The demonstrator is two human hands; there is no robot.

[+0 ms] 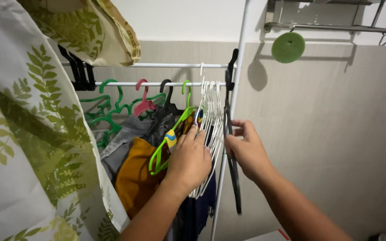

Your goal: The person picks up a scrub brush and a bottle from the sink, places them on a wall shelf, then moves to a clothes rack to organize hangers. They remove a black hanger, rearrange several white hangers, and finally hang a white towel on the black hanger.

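While reaching up at frame centre, left hand pressed flat, fingers spread open on white hangers. Right hand clamped round black hanger. Fingertips hidden.

Bunch of thin white wire hangers on the rail, beside 1 dark hanger hanging edge-on.

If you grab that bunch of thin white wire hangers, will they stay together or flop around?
The bunch of thin white wire hangers probably feels light, since the wires are thin. Hung only by their hooks on the white rail, they would likely swing and clatter when the left hand pushes them. Loose and crowded, they may tangle.
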